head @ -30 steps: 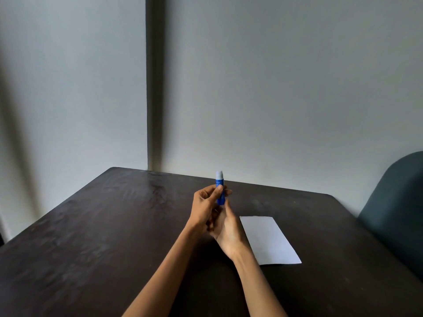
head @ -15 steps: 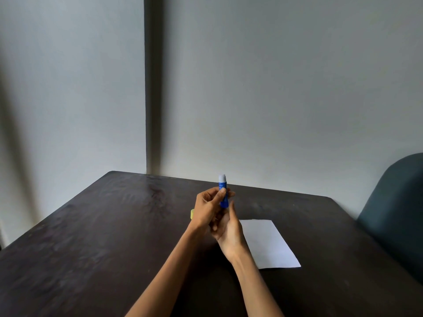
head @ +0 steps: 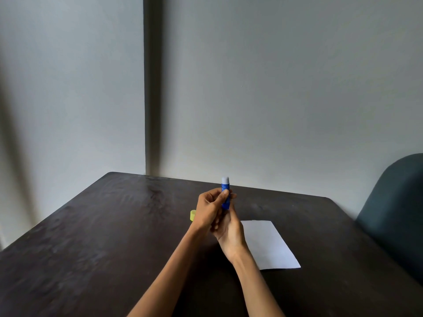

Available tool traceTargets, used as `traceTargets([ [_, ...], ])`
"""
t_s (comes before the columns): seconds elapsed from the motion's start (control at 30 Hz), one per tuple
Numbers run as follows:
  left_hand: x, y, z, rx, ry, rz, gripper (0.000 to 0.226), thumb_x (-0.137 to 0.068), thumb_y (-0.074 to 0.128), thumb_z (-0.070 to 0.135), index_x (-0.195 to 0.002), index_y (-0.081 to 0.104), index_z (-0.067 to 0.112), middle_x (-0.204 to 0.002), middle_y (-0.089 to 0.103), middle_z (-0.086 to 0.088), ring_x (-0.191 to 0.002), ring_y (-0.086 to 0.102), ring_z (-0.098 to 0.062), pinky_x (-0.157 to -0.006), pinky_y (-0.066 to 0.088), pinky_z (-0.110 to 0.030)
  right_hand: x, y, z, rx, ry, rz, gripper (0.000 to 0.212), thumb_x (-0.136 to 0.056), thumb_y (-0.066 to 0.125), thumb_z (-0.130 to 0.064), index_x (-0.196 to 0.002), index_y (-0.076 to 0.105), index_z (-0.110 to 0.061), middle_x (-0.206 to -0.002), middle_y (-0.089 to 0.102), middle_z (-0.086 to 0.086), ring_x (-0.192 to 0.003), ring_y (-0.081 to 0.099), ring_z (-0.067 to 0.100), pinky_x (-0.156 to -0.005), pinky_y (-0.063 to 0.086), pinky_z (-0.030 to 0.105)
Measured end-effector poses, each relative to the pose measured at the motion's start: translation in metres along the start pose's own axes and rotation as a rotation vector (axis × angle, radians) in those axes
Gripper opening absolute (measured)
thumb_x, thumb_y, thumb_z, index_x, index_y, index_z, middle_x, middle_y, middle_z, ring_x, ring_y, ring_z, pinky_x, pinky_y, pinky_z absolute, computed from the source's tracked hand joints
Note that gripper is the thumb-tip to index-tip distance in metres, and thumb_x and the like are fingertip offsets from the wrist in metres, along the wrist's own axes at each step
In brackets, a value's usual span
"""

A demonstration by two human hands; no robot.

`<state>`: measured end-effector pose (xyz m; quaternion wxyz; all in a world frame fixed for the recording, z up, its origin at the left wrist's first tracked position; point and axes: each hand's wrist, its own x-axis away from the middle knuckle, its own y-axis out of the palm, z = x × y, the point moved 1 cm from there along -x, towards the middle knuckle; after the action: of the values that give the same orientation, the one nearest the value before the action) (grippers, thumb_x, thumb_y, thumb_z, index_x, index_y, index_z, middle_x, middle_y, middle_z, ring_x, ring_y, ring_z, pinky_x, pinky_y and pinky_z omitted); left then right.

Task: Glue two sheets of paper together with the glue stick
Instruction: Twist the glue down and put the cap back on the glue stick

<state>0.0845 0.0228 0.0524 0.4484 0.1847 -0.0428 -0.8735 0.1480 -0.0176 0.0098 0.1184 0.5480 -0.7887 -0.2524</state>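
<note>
I hold a blue glue stick [head: 225,193] upright above the dark table [head: 103,236], its pale glue tip bare at the top. My left hand [head: 209,210] pinches the upper part of the tube between thumb and fingers. My right hand [head: 229,232] grips its lower end from below. White paper [head: 270,244] lies flat on the table just right of my right wrist; I cannot tell whether it is one sheet or two stacked. A yellow-green cap [head: 193,215] lies on the table, partly hidden behind my left hand.
A dark teal chair back [head: 393,207] stands at the table's right side. Grey walls meet in a corner behind the table's far edge.
The yellow-green cap has come into sight left of my left hand. My hands and the glue stick have barely shifted.
</note>
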Motion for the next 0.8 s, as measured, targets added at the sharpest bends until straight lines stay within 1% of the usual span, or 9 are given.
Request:
traceTargets([
  [0.07,-0.0015,-0.0021,0.0009,-0.009,0.01,0.005,0.026,-0.095,0.055,0.019,-0.078,0.074,0.02,-0.084,0.075,-0.009,-0.074,0.057,-0.027,-0.07,0.042,-0.031,0.0008,-0.0008,-0.0006,0.01,-0.01,0.003,0.046,-0.09,0.041,-0.052,-0.123,0.06,-0.026,-0.095,0.073,-0.002,-0.083,0.068,0.008,-0.066,0.052,0.022],
  [0.17,-0.002,-0.0037,0.0041,-0.015,0.037,0.003,0.023,-0.095,0.053,0.017,-0.082,0.071,0.015,-0.078,0.076,0.004,-0.068,0.068,-0.007,-0.063,0.051,-0.021,0.0011,-0.0029,-0.0005,0.054,-0.055,0.021,0.036,-0.089,0.052,-0.039,-0.121,0.061,-0.026,-0.107,0.071,0.0,-0.097,0.066,0.013,-0.076,0.051,0.026],
  [0.27,-0.0003,0.001,0.0032,-0.03,0.043,0.0,0.022,-0.095,0.054,0.018,-0.082,0.071,0.016,-0.077,0.077,0.006,-0.071,0.07,-0.003,-0.061,0.052,-0.015,0.0,-0.0009,0.001,0.102,-0.099,0.042,0.026,-0.092,0.053,-0.027,-0.115,0.064,-0.031,-0.1,0.072,-0.004,-0.093,0.068,0.012,-0.071,0.052,0.024],
  [0.33,-0.0008,0.0027,0.0042,-0.046,0.062,-0.008,0.022,-0.095,0.054,0.019,-0.082,0.072,0.016,-0.078,0.077,0.008,-0.075,0.07,-0.002,-0.064,0.051,-0.012,-0.0003,0.0031,0.0019,0.062,-0.06,0.008,0.033,-0.089,0.053,-0.038,-0.121,0.061,-0.032,-0.106,0.072,-0.006,-0.098,0.068,0.009,-0.079,0.05,0.027],
  [0.43,-0.0025,0.0,0.0043,-0.021,0.042,-0.015,0.021,-0.095,0.054,0.019,-0.084,0.072,0.015,-0.083,0.076,0.003,-0.076,0.069,-0.007,-0.069,0.052,-0.019,-0.0021,0.0026,0.0013,-0.009,-0.025,-0.021,0.055,-0.084,0.041,-0.062,-0.125,0.059,-0.031,-0.117,0.069,-0.001,-0.106,0.064,0.015,-0.089,0.041,0.036],
  [0.53,-0.002,-0.0021,0.0004,-0.032,0.02,-0.017,0.022,-0.095,0.055,0.021,-0.086,0.072,0.012,-0.083,0.076,-0.001,-0.065,0.066,-0.008,-0.059,0.051,-0.023,-0.0017,0.0008,0.0021,-0.044,-0.008,-0.023,0.057,-0.084,0.037,-0.064,-0.125,0.059,-0.031,-0.123,0.066,0.005,-0.113,0.06,0.023,-0.097,0.041,0.04],
  [0.6,-0.0011,-0.0019,-0.0003,-0.049,0.023,-0.033,0.022,-0.095,0.054,0.019,-0.087,0.071,0.008,-0.079,0.075,0.0,-0.047,0.059,-0.004,-0.043,0.045,-0.018,-0.0024,0.0,0.0027,-0.016,-0.017,0.007,0.055,-0.085,0.042,-0.059,-0.129,0.056,-0.029,-0.116,0.068,0.003,-0.106,0.058,0.022,-0.086,0.042,0.035],
  [0.63,-0.001,-0.0025,0.0003,-0.047,0.029,-0.031,0.022,-0.096,0.053,0.017,-0.086,0.07,0.008,-0.078,0.075,0.001,-0.045,0.058,-0.001,-0.041,0.043,-0.014,-0.0029,-0.0009,0.0032,0.015,-0.033,0.022,0.053,-0.085,0.045,-0.056,-0.129,0.057,-0.028,-0.111,0.068,0.002,-0.1,0.056,0.02,-0.078,0.041,0.032],
  [0.8,-0.0035,-0.0051,0.0022,-0.016,0.056,-0.009,0.023,-0.095,0.052,0.012,-0.081,0.07,0.014,-0.076,0.076,0.004,-0.07,0.07,-0.006,-0.064,0.053,-0.016,-0.0002,-0.0001,0.0019,0.139,-0.16,0.082,0.026,-0.077,0.062,-0.043,-0.1,0.068,-0.032,-0.095,0.061,0.002,-0.085,0.051,0.017,-0.07,0.041,0.029],
])
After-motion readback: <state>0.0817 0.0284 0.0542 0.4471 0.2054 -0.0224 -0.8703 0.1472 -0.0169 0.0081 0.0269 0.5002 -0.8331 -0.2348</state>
